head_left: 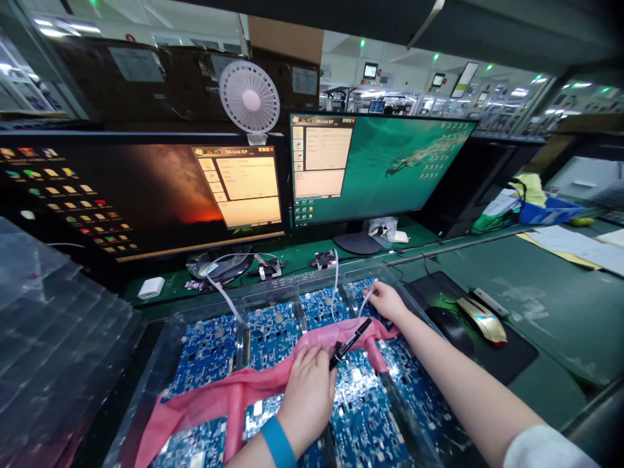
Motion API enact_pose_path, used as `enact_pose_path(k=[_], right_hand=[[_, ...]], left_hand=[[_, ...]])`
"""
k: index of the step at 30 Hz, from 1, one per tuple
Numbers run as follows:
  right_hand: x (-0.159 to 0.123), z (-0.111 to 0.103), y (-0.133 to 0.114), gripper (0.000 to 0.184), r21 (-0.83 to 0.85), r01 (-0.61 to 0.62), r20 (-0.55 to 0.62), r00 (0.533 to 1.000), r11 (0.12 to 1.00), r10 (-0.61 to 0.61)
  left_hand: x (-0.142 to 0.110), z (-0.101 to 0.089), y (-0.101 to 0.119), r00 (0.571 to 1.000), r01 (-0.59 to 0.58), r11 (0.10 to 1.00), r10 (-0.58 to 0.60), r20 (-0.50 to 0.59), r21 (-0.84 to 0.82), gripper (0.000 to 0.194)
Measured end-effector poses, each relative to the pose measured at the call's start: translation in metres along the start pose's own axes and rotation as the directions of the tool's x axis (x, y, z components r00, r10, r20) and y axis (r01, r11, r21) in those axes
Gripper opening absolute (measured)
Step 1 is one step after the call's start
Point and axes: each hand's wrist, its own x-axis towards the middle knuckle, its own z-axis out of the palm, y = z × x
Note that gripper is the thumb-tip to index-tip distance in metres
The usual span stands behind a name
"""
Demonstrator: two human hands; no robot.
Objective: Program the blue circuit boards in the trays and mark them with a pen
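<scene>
My left hand (pixel 309 385), with a blue band (pixel 279 442) on its wrist, lies over the pink sheet and the boards. A black marker pen (pixel 351 341) sticks out from its thumb side, held there; some fingertips are hidden. At the far right part of the tray, my right hand (pixel 386 303) pinches the end of a thin white cable (pixel 364 304) close to a blue circuit board (pixel 361 288). Several blue circuit boards sit in a clear plastic tray (pixel 168 325). The pink sheet (pixel 266 383) runs across them. Another white cable (pixel 336 279) reaches down to a middle board.
Two monitors (pixel 146 201) stand behind the tray, with a small white fan (pixel 249 97) above. Stacked clear trays (pixel 58 344) rise at the left. On the right lie a gold mouse (pixel 482 320) and a black mouse (pixel 448 328). Small connector devices (pixel 270 268) sit under the screens.
</scene>
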Motion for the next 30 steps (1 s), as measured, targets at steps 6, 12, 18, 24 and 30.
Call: enact_pose_path(k=[6, 12, 18, 24, 30], right_hand=[[-0.005, -0.004, -0.013, 0.018, -0.101, 0.032, 0.023, 0.999, 0.994, -0.030], [-0.010, -0.003, -0.022, 0.014, -0.216, 0.054, 0.056, 0.998, 0.975, -0.043], [-0.013, -0.017, -0.037, 0.012, -0.271, 0.092, 0.051, 0.995, 0.958, -0.081], [-0.019, -0.093, -0.015, 0.027, -0.217, 0.124, 0.106, 0.989, 0.968, -0.103], [-0.047, -0.176, 0.093, 0.035, -0.367, -0.259, -0.299, 0.942, 0.893, 0.150]], left_hand=[[0.000, 0.001, -0.001, 1.000, -0.009, 1.000, 0.009, -0.011, 0.012, 0.032], [0.001, 0.001, -0.002, 1.000, -0.014, 1.000, 0.014, -0.026, 0.009, 0.031], [0.000, 0.001, -0.003, 0.999, -0.011, 1.000, 0.012, -0.033, 0.018, 0.031], [-0.002, -0.001, -0.001, 1.000, 0.019, 1.000, -0.019, -0.003, 0.007, 0.033], [-0.003, 0.000, -0.001, 0.999, 0.039, 0.999, -0.039, -0.014, 0.004, 0.032]])
